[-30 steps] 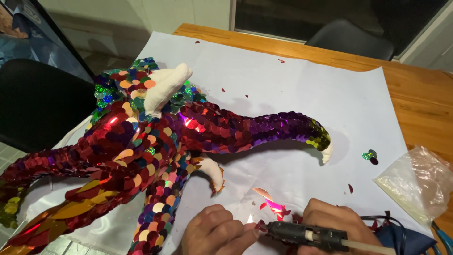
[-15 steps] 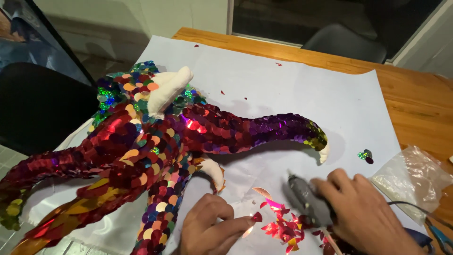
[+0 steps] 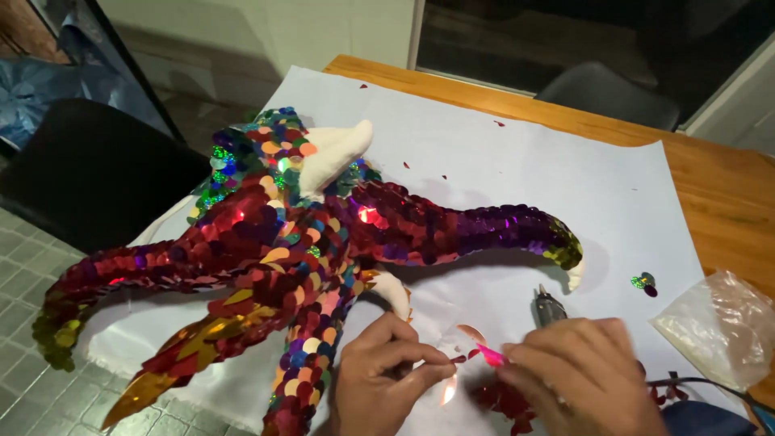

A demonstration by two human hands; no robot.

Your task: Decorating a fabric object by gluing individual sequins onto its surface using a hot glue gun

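From the head camera, the left hand (image 3: 387, 379) pinches a clear sequin (image 3: 452, 355) while the right hand (image 3: 577, 375) grips a glue gun (image 3: 550, 308) and a pink sequin (image 3: 490, 355); the sequined figure (image 3: 299, 258) lies just up-left, nearer the left hand, its bare limb (image 3: 395, 292) pointing toward them.

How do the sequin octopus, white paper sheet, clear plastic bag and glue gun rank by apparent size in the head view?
1. white paper sheet
2. sequin octopus
3. clear plastic bag
4. glue gun, though the right hand hides most of it, so its rank is unsure.
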